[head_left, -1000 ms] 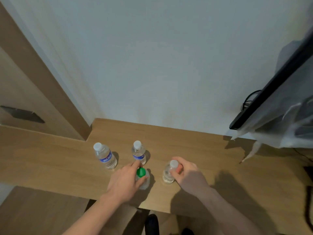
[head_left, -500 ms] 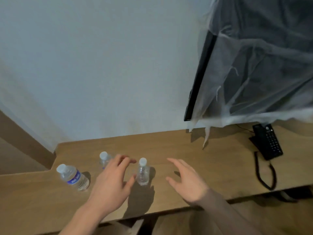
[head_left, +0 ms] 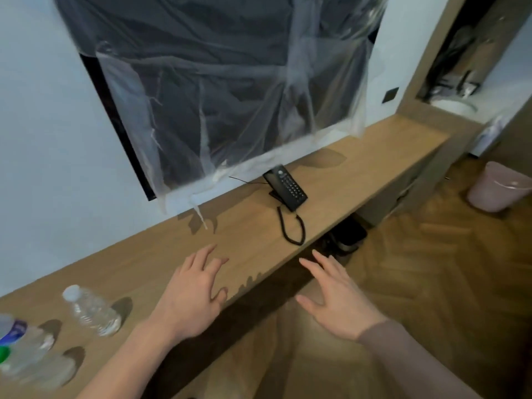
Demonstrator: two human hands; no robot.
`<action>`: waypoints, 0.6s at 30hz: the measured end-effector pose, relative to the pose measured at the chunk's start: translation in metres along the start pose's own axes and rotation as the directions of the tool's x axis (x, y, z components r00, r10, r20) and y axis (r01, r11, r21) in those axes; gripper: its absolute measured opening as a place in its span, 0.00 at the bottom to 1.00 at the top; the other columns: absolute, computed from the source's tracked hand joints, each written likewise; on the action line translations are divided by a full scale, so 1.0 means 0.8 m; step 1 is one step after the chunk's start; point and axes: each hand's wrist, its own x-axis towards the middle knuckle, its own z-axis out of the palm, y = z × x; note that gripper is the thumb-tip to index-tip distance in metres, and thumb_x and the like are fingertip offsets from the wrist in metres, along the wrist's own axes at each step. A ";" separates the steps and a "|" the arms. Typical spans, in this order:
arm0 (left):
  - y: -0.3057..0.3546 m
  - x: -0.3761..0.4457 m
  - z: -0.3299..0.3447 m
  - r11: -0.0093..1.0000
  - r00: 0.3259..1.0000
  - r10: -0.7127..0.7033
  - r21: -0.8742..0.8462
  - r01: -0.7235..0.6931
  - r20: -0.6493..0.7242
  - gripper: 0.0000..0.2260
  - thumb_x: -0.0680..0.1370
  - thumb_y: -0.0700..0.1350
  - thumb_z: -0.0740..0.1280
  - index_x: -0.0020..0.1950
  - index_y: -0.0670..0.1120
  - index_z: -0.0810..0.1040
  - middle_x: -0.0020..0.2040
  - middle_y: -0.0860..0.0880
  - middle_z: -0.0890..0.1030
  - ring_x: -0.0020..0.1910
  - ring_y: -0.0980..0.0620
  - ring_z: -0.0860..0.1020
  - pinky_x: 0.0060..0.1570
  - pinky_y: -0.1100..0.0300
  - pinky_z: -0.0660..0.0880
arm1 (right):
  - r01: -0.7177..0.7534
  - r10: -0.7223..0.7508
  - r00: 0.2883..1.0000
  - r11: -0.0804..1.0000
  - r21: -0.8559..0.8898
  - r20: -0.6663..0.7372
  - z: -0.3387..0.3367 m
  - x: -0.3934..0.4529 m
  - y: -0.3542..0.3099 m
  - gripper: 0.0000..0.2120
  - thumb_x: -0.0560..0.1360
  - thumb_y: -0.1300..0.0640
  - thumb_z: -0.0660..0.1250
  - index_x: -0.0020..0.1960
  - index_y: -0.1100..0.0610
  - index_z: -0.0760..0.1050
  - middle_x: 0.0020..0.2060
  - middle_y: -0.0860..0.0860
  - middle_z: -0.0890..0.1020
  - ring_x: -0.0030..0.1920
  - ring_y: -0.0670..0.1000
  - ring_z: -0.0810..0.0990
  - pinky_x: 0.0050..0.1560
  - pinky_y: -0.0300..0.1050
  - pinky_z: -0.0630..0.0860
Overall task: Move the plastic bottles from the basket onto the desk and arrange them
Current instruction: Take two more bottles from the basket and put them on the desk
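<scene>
A black telephone (head_left: 285, 188) below a plastic-covered screen (head_left: 224, 82); pink bin (head_left: 498, 187) on floor

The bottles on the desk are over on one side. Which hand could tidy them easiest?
Probably the left hand. It hangs open over the desk, on the same side as the white-capped bottle and the blurry bottles at the picture's edge. The right hand, also open, is past the desk's front edge, farther away.

desk (head_left: 259, 226) tan woodgrain | phone (head_left: 285, 188) black | bin (head_left: 498, 187) pink | floor (head_left: 431, 283) herringbone
</scene>
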 end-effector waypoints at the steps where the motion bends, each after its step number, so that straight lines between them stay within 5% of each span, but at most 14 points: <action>1: 0.024 0.005 0.009 0.999 1.000 0.026 0.026 -0.026 0.013 0.29 0.82 0.61 0.62 0.82 0.58 0.59 0.85 0.53 0.47 0.83 0.48 0.52 0.79 0.52 0.52 | -0.028 0.028 1.000 1.000 -0.002 -0.008 -0.006 -0.015 0.025 0.36 0.84 0.36 0.62 0.87 0.39 0.48 0.86 0.41 0.43 0.86 0.51 0.38 0.86 0.55 0.47; 6: 0.142 0.029 0.037 0.982 0.985 0.151 0.098 -0.160 0.087 0.33 0.83 0.62 0.58 0.85 0.56 0.50 0.83 0.51 0.30 0.83 0.46 0.35 0.80 0.47 0.40 | -0.167 0.167 0.985 0.986 0.010 -0.029 -0.038 -0.086 0.129 0.38 0.84 0.33 0.58 0.87 0.38 0.43 0.86 0.42 0.37 0.85 0.53 0.33 0.86 0.60 0.46; 11: 0.245 0.076 0.050 0.945 0.946 0.285 0.118 -0.304 0.154 0.33 0.84 0.62 0.56 0.85 0.56 0.46 0.83 0.50 0.31 0.82 0.46 0.33 0.81 0.45 0.39 | -0.301 0.306 0.949 0.951 0.073 -0.079 -0.069 -0.134 0.209 0.39 0.83 0.31 0.56 0.86 0.37 0.40 0.85 0.42 0.36 0.85 0.54 0.34 0.85 0.59 0.43; 16: 0.342 0.142 0.070 0.896 0.893 0.406 0.106 -0.430 0.195 0.34 0.84 0.62 0.57 0.85 0.56 0.45 0.83 0.50 0.32 0.82 0.46 0.33 0.80 0.46 0.37 | -0.397 0.426 0.870 0.904 0.161 -0.249 -0.086 -0.143 0.286 0.45 0.73 0.22 0.51 0.86 0.39 0.49 0.87 0.46 0.46 0.87 0.58 0.42 0.85 0.63 0.48; 18: 0.379 0.173 0.078 0.881 0.873 0.439 0.088 -0.465 0.211 0.34 0.84 0.62 0.57 0.85 0.56 0.45 0.83 0.50 0.31 0.82 0.46 0.33 0.81 0.44 0.39 | -0.416 0.439 0.873 0.897 0.147 -0.212 -0.110 -0.142 0.320 0.43 0.78 0.24 0.54 0.86 0.39 0.45 0.86 0.45 0.41 0.86 0.57 0.38 0.85 0.61 0.45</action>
